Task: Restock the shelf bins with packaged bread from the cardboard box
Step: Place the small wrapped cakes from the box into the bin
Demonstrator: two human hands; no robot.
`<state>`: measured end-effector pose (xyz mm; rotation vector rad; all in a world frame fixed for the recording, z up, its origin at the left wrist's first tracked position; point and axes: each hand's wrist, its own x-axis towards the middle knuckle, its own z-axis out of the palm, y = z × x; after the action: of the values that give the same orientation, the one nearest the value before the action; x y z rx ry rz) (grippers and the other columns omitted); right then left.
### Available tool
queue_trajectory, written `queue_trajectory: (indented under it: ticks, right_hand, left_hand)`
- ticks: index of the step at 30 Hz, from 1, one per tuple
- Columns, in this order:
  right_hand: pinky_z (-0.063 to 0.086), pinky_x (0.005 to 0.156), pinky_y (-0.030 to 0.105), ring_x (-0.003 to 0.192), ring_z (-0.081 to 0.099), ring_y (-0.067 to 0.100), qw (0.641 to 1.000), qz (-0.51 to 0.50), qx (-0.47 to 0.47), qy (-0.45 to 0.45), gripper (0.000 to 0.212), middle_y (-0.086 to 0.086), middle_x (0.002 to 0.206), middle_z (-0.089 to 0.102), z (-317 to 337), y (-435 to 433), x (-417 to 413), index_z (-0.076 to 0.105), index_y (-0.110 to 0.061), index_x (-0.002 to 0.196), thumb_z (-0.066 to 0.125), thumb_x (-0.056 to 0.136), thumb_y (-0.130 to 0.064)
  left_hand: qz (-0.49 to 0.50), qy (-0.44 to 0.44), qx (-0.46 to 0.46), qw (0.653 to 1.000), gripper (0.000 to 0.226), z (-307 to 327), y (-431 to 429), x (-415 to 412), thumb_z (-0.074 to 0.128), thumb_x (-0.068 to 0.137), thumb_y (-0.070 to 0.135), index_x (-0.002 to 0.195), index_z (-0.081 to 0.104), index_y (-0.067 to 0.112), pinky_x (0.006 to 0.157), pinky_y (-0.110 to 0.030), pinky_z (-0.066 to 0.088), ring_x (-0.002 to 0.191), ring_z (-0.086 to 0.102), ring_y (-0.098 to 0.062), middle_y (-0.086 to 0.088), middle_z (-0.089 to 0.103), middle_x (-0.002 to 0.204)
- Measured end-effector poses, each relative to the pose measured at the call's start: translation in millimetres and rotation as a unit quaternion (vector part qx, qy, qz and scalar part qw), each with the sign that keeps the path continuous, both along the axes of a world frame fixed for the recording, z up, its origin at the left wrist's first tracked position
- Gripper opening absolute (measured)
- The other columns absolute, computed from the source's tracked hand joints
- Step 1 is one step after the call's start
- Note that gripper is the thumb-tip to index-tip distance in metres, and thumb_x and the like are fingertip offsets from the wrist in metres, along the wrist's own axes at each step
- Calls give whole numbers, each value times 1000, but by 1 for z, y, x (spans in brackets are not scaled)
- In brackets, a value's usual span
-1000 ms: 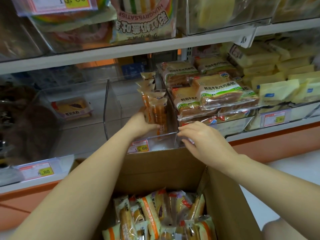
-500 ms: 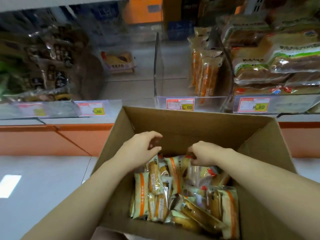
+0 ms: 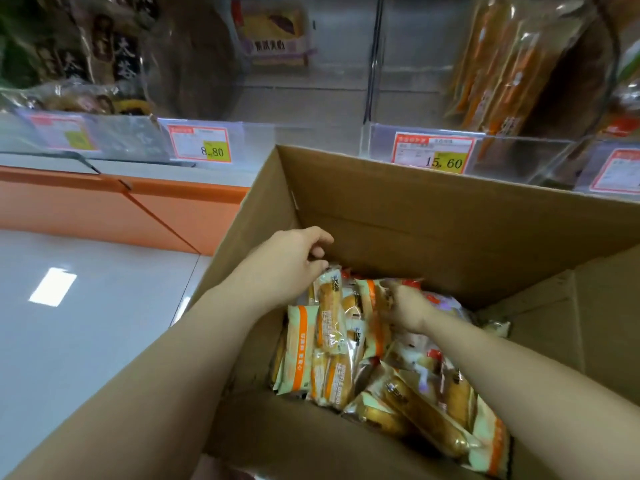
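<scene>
An open cardboard box (image 3: 433, 230) stands on the floor below me, holding several clear bread packets (image 3: 332, 355) with orange stripes. My left hand (image 3: 294, 265) hovers at the pile's far left end, fingers curled just over the top of one upright packet (image 3: 329, 306). My right hand (image 3: 401, 306) is pressed down into the packets at the middle, its fingertips hidden among them. Above the box, a clear shelf bin (image 3: 519, 157) marked 15.60 holds a few of the same packets (image 3: 498, 64) standing on end at its right side.
A second clear bin (image 3: 277, 140) to the left, tagged 8.80, holds one flat purple-and-yellow packet (image 3: 273, 26) at the back. Dark packaged goods (image 3: 79, 53) fill the far-left bin. An orange shelf base (image 3: 104, 206) and grey floor (image 3: 86, 323) lie to the left.
Both hands left the shelf bin, where the left one stood packets on end, and came down into the box. My view has dropped and closed in on the box.
</scene>
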<state>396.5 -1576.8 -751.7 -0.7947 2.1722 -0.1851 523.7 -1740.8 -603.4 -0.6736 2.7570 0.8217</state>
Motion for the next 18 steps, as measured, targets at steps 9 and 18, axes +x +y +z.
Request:
queue_trajectory:
  ticks: [9,18]
  right_hand:
    - [43,91,33,116,56,30,992,-123,-24,15,88,14,125,59,-39,-17,19,7,-12,150,66,87,-31]
    - [50,87,37,105,60,30,987,-88,-134,10,84,12,117,63,3,-9,10,24,-23,144,75,77,-23]
  left_hand:
    - [9,12,-5,1000,38,1,3,1,56,94,22,131,51,28,86,-28,51,91,58,-4,13,58,104]
    - [16,24,24,999,36,0,2,2,56,94,21,129,54,26,87,-28,51,91,58,-4,13,59,101]
